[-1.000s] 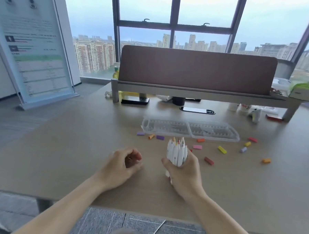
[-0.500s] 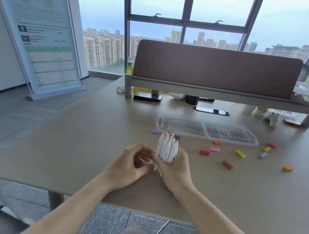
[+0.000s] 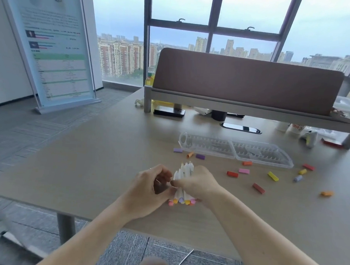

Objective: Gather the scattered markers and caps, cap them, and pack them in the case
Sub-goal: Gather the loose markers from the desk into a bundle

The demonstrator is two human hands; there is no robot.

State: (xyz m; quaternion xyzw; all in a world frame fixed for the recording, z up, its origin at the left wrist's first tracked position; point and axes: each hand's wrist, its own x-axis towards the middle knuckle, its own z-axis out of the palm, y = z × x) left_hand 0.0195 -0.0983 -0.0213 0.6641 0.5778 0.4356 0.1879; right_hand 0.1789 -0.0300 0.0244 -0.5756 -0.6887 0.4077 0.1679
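My right hand (image 3: 197, 184) grips a bundle of white markers (image 3: 185, 171) upright just above the table, uncapped tips up and coloured ends (image 3: 181, 201) down. My left hand (image 3: 147, 187) is curled against the bundle's left side, its fingers on the marker barrels. The clear plastic case (image 3: 236, 150) lies open behind the hands. Several loose caps lie around it, among them a purple one (image 3: 178, 150), a pink one (image 3: 244, 171), a yellow one (image 3: 273, 176) and a red one (image 3: 258, 188).
A brown desk divider on a grey shelf (image 3: 246, 107) runs along the back of the table. Beneath it lie a black box (image 3: 169, 112) and a cable grommet (image 3: 240, 128). A banner stand (image 3: 59, 45) rises on the floor to the left. The table's front edge (image 3: 104, 222) is near my arms.
My left hand has moved right and closed onto the marker bundle. The bundle has tipped slightly, and the view has shifted left.
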